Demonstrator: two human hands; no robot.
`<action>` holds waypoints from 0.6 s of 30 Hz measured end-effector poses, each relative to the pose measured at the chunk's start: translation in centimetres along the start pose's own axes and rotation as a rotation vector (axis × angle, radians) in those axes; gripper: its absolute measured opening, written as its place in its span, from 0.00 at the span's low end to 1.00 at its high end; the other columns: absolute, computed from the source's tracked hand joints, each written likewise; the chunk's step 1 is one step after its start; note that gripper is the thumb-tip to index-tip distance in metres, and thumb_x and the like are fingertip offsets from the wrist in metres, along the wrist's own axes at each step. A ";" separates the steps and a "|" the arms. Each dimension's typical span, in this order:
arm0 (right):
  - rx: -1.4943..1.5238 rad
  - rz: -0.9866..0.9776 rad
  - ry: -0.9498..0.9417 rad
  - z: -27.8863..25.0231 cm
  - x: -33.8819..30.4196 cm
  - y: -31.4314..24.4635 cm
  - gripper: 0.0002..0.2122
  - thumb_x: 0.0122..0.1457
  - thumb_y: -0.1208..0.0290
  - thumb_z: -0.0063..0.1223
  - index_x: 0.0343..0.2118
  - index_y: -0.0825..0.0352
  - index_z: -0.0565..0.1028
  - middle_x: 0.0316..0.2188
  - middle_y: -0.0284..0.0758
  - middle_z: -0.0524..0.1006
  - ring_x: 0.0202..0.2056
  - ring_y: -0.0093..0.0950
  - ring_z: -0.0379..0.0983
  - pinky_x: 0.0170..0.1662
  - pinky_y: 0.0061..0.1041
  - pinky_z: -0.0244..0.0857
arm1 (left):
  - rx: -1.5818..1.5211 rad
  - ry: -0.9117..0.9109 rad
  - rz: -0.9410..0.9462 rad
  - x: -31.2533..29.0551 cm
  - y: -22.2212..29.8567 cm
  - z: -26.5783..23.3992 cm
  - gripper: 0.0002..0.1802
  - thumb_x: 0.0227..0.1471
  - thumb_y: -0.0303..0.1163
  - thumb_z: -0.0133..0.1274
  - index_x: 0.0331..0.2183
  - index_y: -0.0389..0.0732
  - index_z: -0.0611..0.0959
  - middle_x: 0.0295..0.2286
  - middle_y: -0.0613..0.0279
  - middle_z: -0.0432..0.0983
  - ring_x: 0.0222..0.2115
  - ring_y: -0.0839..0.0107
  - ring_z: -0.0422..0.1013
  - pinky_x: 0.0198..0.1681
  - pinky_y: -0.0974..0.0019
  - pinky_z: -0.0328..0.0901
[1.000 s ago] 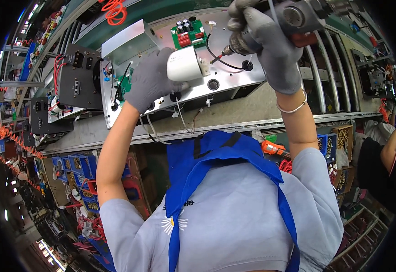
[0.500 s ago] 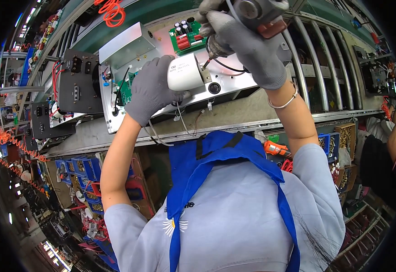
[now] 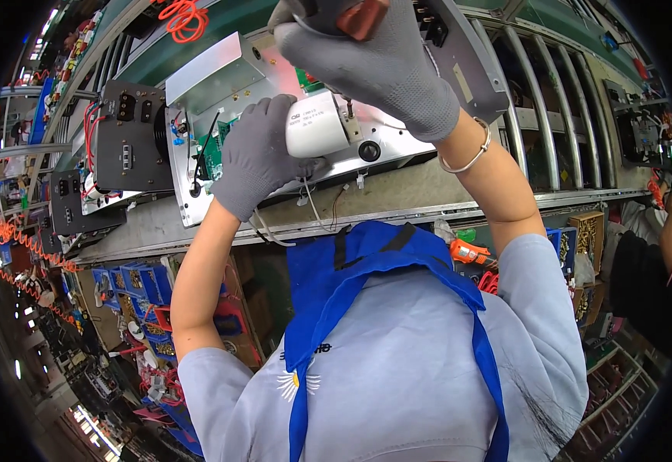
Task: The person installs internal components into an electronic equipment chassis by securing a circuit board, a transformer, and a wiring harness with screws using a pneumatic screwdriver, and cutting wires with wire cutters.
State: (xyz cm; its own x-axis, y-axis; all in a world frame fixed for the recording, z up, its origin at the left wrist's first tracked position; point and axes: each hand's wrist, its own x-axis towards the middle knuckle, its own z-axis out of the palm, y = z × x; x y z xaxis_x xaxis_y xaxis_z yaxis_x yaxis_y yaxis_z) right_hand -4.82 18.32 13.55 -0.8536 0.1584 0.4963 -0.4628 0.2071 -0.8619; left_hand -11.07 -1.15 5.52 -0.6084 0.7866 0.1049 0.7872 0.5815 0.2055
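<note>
My left hand (image 3: 257, 154), in a grey glove, is closed round the left side of a white cylindrical capacitor (image 3: 311, 129). The capacitor lies sideways over a silver metal chassis (image 3: 278, 185). In my right hand (image 3: 397, 73), also gloved, is a dark power screwdriver with a red-brown part (image 3: 363, 18); the upper frame edge cuts off some of it. The driver's bit comes down to a small metal bracket (image 3: 353, 129) at the capacitor's right end. My right hand hides most of a green circuit board (image 3: 305, 80) behind the capacitor.
A silver box-shaped cover (image 3: 209, 73) stands on the chassis at the back left. Dark panelled units (image 3: 128, 138) sit further left on the bench. Metal rollers (image 3: 540, 108) run along the right. An orange-handled tool (image 3: 470, 252) and blue parts bins (image 3: 139, 283) are near the front.
My right hand and the driver have shifted left, now covering more of the green board. The capacitor has moved very slightly; my left hand stays on it.
</note>
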 end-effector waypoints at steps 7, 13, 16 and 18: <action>-0.133 0.050 0.048 1.2 0.5 -0.8 0.14 0.51 0.73 0.58 0.41 0.68 0.71 0.29 0.29 0.75 0.31 0.17 0.71 0.36 0.20 0.66 | -0.018 0.023 -0.005 0.0 0.1 0.0 0.43 0.25 0.47 0.72 0.45 0.42 0.74 0.37 0.55 0.74 0.39 0.55 0.72 0.40 0.55 0.68; 0.167 0.069 -0.034 2.3 0.4 -0.4 0.11 0.53 0.74 0.57 0.39 0.68 0.71 0.27 0.27 0.74 0.28 0.15 0.70 0.31 0.18 0.65 | -0.018 0.091 0.029 -0.8 -0.4 0.4 0.44 0.26 0.49 0.72 0.46 0.42 0.73 0.37 0.55 0.73 0.38 0.55 0.72 0.39 0.55 0.68; 0.237 0.160 -0.091 2.2 0.6 -0.3 0.11 0.54 0.78 0.56 0.41 0.68 0.72 0.26 0.27 0.73 0.25 0.13 0.69 0.26 0.15 0.64 | -0.131 0.301 0.087 -1.4 -1.2 0.4 0.46 0.29 0.52 0.70 0.49 0.40 0.71 0.34 0.53 0.72 0.36 0.58 0.72 0.36 0.58 0.69; 0.286 0.013 0.074 2.7 0.8 -1.6 0.16 0.55 0.81 0.55 0.48 0.69 0.71 0.29 0.29 0.76 0.25 0.14 0.70 0.25 0.15 0.65 | -0.794 0.100 -0.411 -2.4 -0.5 -3.2 0.34 0.46 0.43 0.63 0.50 0.35 0.71 0.37 0.59 0.71 0.36 0.72 0.72 0.40 0.71 0.69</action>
State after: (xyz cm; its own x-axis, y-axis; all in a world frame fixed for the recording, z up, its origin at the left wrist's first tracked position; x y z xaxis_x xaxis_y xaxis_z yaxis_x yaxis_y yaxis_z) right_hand -5.34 15.51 15.05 -0.8446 0.2318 0.4825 -0.5100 -0.0743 -0.8570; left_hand -10.31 -3.94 8.29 -0.8618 0.5050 -0.0483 0.2271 0.4691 0.8534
